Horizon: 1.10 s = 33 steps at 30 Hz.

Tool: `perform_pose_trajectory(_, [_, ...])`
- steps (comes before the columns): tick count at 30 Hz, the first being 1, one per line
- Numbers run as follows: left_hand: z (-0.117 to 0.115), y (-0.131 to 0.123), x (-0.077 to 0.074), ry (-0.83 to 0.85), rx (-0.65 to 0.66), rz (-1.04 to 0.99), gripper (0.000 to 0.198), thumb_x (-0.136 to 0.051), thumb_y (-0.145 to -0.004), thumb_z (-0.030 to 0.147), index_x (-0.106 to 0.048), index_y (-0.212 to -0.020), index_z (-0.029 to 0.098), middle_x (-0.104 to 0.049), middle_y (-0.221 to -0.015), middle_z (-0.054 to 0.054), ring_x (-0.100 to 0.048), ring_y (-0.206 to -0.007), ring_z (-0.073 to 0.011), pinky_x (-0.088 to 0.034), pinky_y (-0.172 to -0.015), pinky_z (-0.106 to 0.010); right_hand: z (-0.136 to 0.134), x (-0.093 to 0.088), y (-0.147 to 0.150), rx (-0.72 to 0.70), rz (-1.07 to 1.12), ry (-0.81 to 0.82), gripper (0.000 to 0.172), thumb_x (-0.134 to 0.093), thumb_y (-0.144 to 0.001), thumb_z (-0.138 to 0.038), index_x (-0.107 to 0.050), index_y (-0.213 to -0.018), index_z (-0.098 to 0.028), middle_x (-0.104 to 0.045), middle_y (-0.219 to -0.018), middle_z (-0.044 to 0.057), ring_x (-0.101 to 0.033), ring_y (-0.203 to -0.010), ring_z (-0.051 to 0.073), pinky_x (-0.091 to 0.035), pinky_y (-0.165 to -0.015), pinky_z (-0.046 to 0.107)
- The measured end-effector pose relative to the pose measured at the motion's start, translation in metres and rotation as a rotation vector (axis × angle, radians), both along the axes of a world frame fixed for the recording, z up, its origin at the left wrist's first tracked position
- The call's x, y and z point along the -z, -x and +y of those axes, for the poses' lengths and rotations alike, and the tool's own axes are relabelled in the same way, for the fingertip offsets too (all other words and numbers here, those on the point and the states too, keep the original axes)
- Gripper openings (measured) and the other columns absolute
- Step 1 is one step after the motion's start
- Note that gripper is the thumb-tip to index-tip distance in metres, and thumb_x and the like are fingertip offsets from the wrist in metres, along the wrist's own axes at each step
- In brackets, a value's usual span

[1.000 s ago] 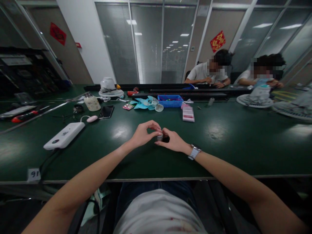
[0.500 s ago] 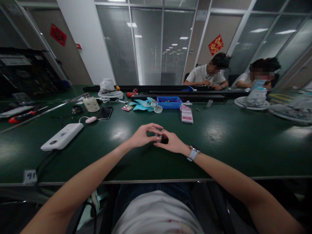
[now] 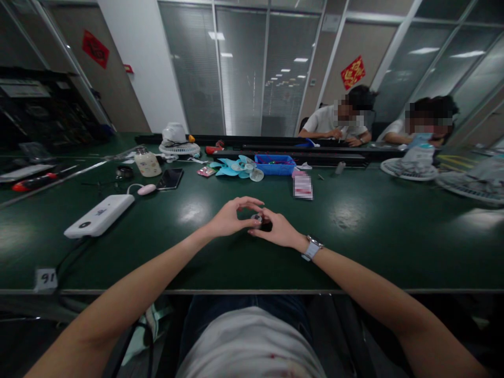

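Note:
My two hands meet over the middle of the green table (image 3: 374,231). My left hand (image 3: 229,218) pinches a small silver and black cylindrical part (image 3: 259,220) between thumb and fingertips. My right hand (image 3: 280,230), with a white watch (image 3: 312,248) on its wrist, wraps round the same part from the right. Most of the part is hidden by the fingers.
A white power bank (image 3: 98,215) with a cable lies at the left, near a pink mouse-like object (image 3: 146,189) and a phone (image 3: 170,179). Farther back lie blue fan blades (image 3: 232,167), a blue tray (image 3: 274,164) and a small packet (image 3: 303,185). Two people sit at the far right.
My left thumb and fingers have shifted slightly around the small part. The hands stay in the same place on the table; the view has moved a little.

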State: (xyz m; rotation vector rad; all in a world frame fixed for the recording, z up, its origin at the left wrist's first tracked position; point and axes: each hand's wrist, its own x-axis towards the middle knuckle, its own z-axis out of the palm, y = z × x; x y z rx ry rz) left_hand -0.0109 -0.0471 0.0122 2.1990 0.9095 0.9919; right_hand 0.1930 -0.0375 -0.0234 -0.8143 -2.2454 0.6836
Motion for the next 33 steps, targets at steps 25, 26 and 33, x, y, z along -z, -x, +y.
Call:
perform_pose_trajectory(25, [-0.0011, 0.0001, -0.0004, 0.095, -0.070, -0.072, 0.056, -0.084, -0.069, 0.031, -0.063, -0.119, 0.017, -0.079, -0.085, -0.006, -0.073, -0.090, -0.0254, -0.049, -0.093, -0.039, -0.0024, -0.0031, -0.0011, -0.010, 0.010, 0.014, 0.032, -0.073, -0.080, -0.043, -0.053, -0.092, -0.021, -0.067, -0.085, 0.001, -0.064, -0.075, 0.017, -0.048, -0.068, 0.028])
perform_pose_trajectory(26, [-0.0009, 0.0004, -0.0003, 0.086, -0.080, -0.073, 0.056, -0.084, -0.068, 0.032, -0.063, -0.118, 0.017, -0.079, -0.083, -0.005, -0.073, -0.088, -0.0250, -0.049, -0.092, -0.039, -0.0028, -0.0036, -0.0011, -0.018, 0.022, 0.022, 0.032, -0.073, -0.080, -0.042, -0.053, -0.092, -0.021, -0.067, -0.086, 0.001, -0.064, -0.075, 0.017, -0.048, -0.068, 0.028])
perform_pose_trajectory(33, [-0.0012, -0.0008, 0.0000, 0.021, -0.045, -0.062, 0.057, -0.081, -0.071, 0.029, -0.059, -0.122, 0.018, -0.077, -0.094, -0.005, -0.070, -0.093, -0.0234, -0.046, -0.094, -0.039, -0.0022, -0.0038, -0.0014, -0.002, 0.000, -0.001, 0.035, -0.072, -0.079, -0.044, -0.051, -0.092, -0.020, -0.065, -0.084, 0.000, -0.062, -0.072, 0.017, -0.046, -0.065, 0.027])
